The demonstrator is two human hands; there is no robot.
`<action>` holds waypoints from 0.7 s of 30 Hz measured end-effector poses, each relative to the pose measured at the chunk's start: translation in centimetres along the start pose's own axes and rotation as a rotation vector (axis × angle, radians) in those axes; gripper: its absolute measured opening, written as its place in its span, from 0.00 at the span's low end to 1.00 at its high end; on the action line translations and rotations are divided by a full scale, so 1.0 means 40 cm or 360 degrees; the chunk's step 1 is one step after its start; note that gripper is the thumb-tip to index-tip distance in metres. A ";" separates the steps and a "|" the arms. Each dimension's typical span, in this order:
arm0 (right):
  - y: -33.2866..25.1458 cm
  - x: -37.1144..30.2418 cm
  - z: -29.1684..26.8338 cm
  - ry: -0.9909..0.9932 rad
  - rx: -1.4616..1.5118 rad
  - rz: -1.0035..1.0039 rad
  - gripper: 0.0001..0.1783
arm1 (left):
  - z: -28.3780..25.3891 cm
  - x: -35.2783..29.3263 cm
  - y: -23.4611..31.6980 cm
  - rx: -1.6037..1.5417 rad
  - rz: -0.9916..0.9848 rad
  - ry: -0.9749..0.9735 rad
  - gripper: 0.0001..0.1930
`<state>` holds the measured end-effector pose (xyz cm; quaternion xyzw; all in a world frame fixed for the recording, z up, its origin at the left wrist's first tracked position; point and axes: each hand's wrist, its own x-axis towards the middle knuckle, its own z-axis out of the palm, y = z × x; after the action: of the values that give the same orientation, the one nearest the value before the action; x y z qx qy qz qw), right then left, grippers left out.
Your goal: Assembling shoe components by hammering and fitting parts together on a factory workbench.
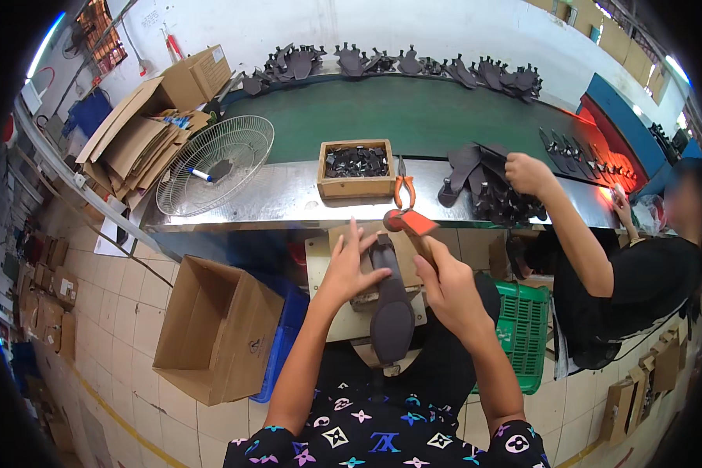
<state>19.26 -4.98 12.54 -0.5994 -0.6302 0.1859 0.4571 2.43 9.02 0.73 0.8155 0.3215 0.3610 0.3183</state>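
Note:
A dark shoe sole (392,324) lies lengthwise over a work stand (320,269) in front of me, its narrow heel end pointing away. Beside that narrow end is my left hand (346,269), fingers spread, its thumb against or just over the sole's left edge. My right hand (451,290) is closed round the handle of a hammer (415,224) with a red-orange head, raised above the sole's far end on the right. On the metal bench edge beyond lie orange-handled pliers (404,191). Next to them stands a wooden box (356,187) of small dark and shiny pieces.
A green conveyor belt (351,109) carries dark soles (292,62) along its far side. More soles (468,175) are heaped at right, where a co-worker's hand (532,173) reaches. A wire fan guard (242,164), cardboard box (234,343) and green crate (522,327) stand around.

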 end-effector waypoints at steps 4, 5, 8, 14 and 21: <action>-0.052 -0.050 -0.052 0.0339 -0.0269 -0.0504 0.15 | 0.002 -0.021 0.001 0.0521 -0.0089 -0.0227 0.65; -0.058 -0.061 -0.052 0.0394 -0.0039 -0.0466 0.16 | 0.002 -0.023 0.001 0.0494 -0.0113 -0.0243 0.65; -0.041 -0.038 -0.013 0.0409 0.0429 -0.0347 0.19 | 0.001 -0.020 -0.002 0.0448 -0.0147 -0.0270 0.65; 0.011 0.058 0.017 -0.0399 -0.0352 0.0086 0.18 | -0.008 -0.016 -0.001 0.0410 -0.0087 -0.0221 0.66; 0.039 0.014 0.024 -0.0008 -0.0214 -0.0274 0.14 | -0.011 0.004 0.007 0.0365 -0.0191 -0.0338 0.60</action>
<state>19.46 -3.83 11.03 -0.5719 -0.6914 0.1048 0.4288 2.26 9.11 1.22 0.8594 0.3732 0.2140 0.2763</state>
